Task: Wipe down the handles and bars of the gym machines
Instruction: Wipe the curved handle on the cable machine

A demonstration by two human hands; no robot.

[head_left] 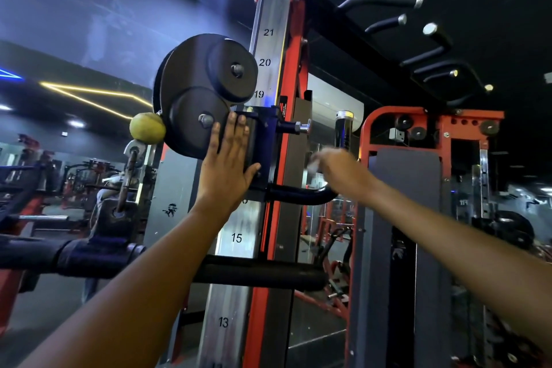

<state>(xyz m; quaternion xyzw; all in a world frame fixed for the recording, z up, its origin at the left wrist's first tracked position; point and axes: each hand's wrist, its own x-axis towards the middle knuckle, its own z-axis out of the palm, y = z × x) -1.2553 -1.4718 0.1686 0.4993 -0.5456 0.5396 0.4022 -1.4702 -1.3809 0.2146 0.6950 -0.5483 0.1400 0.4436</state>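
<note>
From the head camera, the left hand point(228, 163) lies flat with straight fingers against the black pulley carriage point(257, 146) on the numbered steel upright point(239, 236). The right hand point(337, 170) is blurred; it seems to hold a small pale cloth point(312, 165) just above the curved black handle point(301, 193) that juts from the carriage, though its grip is too smeared to tell. A padded black bar point(263, 273) crosses lower down. A yellow-green ball point(147, 128) sits beside the pulley discs point(203, 92).
</note>
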